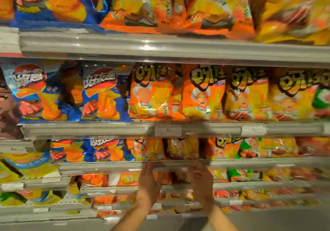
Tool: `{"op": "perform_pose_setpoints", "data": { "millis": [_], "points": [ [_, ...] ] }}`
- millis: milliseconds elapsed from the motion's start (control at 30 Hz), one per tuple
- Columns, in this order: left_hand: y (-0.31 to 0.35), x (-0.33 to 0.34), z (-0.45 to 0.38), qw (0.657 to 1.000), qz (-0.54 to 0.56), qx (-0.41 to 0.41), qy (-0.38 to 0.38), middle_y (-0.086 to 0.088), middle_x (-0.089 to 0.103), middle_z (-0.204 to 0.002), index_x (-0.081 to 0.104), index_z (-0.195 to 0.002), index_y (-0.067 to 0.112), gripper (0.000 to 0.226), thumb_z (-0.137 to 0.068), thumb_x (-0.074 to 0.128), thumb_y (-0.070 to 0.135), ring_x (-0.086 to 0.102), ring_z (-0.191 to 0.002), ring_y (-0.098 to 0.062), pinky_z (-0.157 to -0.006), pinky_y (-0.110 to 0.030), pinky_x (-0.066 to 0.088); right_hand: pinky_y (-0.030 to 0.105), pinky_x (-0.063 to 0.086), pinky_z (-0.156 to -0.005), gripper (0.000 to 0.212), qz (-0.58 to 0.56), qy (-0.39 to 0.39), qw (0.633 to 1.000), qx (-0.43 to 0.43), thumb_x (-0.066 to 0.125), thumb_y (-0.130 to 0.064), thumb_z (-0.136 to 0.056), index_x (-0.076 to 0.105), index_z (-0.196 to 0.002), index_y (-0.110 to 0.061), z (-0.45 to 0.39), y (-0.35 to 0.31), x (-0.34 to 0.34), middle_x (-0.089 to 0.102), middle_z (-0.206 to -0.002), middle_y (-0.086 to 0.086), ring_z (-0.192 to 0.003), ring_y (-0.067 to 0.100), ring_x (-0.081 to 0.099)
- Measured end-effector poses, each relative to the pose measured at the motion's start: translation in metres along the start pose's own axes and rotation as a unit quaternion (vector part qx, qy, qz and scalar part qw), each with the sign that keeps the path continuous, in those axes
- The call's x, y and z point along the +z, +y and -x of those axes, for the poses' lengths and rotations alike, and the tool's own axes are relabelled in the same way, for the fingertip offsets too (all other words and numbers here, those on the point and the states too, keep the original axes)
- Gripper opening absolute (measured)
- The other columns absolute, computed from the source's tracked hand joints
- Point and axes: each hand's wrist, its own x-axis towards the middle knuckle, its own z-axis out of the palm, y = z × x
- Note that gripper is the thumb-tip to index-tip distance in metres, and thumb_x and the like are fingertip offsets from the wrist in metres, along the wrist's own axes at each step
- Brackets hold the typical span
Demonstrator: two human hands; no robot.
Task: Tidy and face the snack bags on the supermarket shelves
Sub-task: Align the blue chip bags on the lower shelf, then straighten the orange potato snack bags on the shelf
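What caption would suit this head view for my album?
Left hand and right hand, both open, reach toward crinkly orange snack bags along a grey metal shelf edge.

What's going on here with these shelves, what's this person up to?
A person stands at supermarket shelves packed with snack bags. The left hand and right hand are raised, open, in front of a low shelf edge, holding nothing. Blue bags stand left, orange bags right.
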Motion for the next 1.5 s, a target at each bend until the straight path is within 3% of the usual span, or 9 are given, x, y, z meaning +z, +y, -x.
{"op": "perform_pose_setpoints", "data": {
  "millis": [133, 233, 500, 700, 867, 1133, 1367, 1433, 1500],
  "points": [
    [0.056, 0.039, -0.005, 0.99, 0.132, -0.05, 0.027, -0.002, 0.063, -0.119, 0.051, -0.128, 0.032, 0.047, -0.09, 0.069, 0.012, 0.064, -0.109, -0.027, -0.094, -0.045, 0.053, 0.046, 0.054, -0.091, 0.033, 0.014, 0.069, 0.997, 0.015, 0.079, -0.019, -0.087, 0.069, -0.117, -0.008, -0.046, 0.035, -0.069, 0.071, -0.113, 0.01, -0.105, 0.031, 0.067],
    [0.076, 0.059, -0.021, 0.995, 0.062, -0.014, 0.079, -0.01, 0.054, -0.135, 0.046, -0.14, 0.011, 0.059, -0.088, 0.073, 0.018, 0.052, -0.125, -0.028, -0.107, -0.026, 0.035, 0.046, 0.045, -0.102, 0.053, 0.066, 0.078, 0.995, -0.005, 0.08, -0.032, -0.084, 0.062, -0.125, -0.004, -0.076, 0.043, -0.108, 0.06, -0.127, 0.015, -0.121, 0.035, 0.053],
    [0.09, 0.071, -0.083, 0.994, 0.098, -0.039, 0.024, -0.003, 0.056, -0.129, 0.044, -0.136, 0.006, 0.095, -0.06, 0.096, 0.026, 0.05, -0.123, -0.019, -0.101, -0.027, 0.039, 0.037, 0.055, -0.094, 0.084, -0.024, -0.106, 0.993, -0.039, 0.089, -0.053, -0.067, 0.051, -0.13, -0.013, -0.145, 0.046, -0.14, 0.066, -0.119, 0.001, -0.113, 0.019, 0.064],
    [0.078, 0.077, -0.102, 0.984, 0.168, -0.054, -0.004, 0.016, 0.052, -0.121, 0.038, -0.128, 0.027, 0.095, -0.056, 0.096, 0.008, 0.046, -0.119, -0.007, -0.087, 0.005, 0.032, 0.047, 0.05, -0.106, 0.094, -0.059, -0.174, 0.982, -0.042, 0.092, -0.064, -0.055, 0.056, -0.133, -0.026, -0.17, 0.062, -0.13, 0.069, -0.124, -0.008, -0.119, 0.011, 0.063],
    [0.077, 0.074, -0.106, 0.976, 0.172, -0.12, -0.06, 0.005, 0.033, -0.14, 0.002, -0.151, 0.013, 0.129, -0.062, 0.094, 0.014, 0.033, -0.132, -0.013, -0.109, -0.024, 0.031, 0.044, 0.046, -0.11, 0.106, -0.056, -0.204, 0.977, -0.035, 0.091, -0.067, -0.048, 0.048, -0.137, -0.028, -0.175, 0.06, -0.128, 0.064, -0.131, -0.008, -0.125, 0.015, 0.059],
    [0.082, 0.069, -0.103, 0.973, 0.151, -0.166, -0.054, -0.012, 0.061, -0.129, 0.047, -0.134, 0.001, 0.096, -0.056, 0.097, 0.024, 0.054, -0.125, -0.028, -0.111, -0.041, 0.042, -0.004, 0.037, -0.081, 0.105, -0.035, -0.139, 0.989, -0.033, 0.079, -0.085, -0.046, 0.034, -0.133, -0.047, -0.163, 0.047, -0.13, 0.047, -0.116, -0.042, -0.098, -0.031, 0.047],
    [0.098, 0.065, -0.099, 0.967, 0.19, -0.169, -0.029, -0.014, 0.061, -0.128, 0.049, -0.132, 0.0, 0.085, -0.06, 0.094, 0.006, 0.054, -0.121, -0.024, -0.105, -0.029, 0.044, -0.006, 0.03, -0.08, 0.091, -0.022, -0.12, 0.992, -0.026, 0.084, -0.069, -0.059, 0.036, -0.134, -0.045, -0.165, 0.044, -0.135, 0.044, -0.113, -0.043, -0.097, -0.031, 0.047],
    [0.101, 0.062, -0.101, 0.959, 0.215, -0.182, -0.035, -0.017, 0.061, -0.129, 0.051, -0.128, 0.001, 0.077, -0.063, 0.092, 0.004, 0.054, -0.122, -0.027, -0.095, -0.022, 0.048, 0.01, 0.037, -0.098, 0.099, -0.027, -0.121, 0.992, -0.01, 0.084, -0.067, -0.06, 0.04, -0.142, -0.035, -0.168, 0.044, -0.135, 0.052, -0.125, -0.027, -0.112, -0.01, 0.05],
    [0.103, 0.058, -0.102, 0.951, 0.219, -0.21, -0.051, -0.034, 0.062, -0.122, 0.057, -0.123, -0.01, 0.07, -0.065, 0.091, 0.009, 0.058, -0.12, -0.041, -0.101, -0.041, 0.051, 0.03, 0.04, -0.111, 0.108, -0.027, -0.129, 0.991, 0.003, 0.085, -0.065, -0.061, 0.037, -0.149, -0.026, -0.173, 0.043, -0.136, 0.052, -0.14, -0.01, -0.127, 0.01, 0.048]
  ]
}}
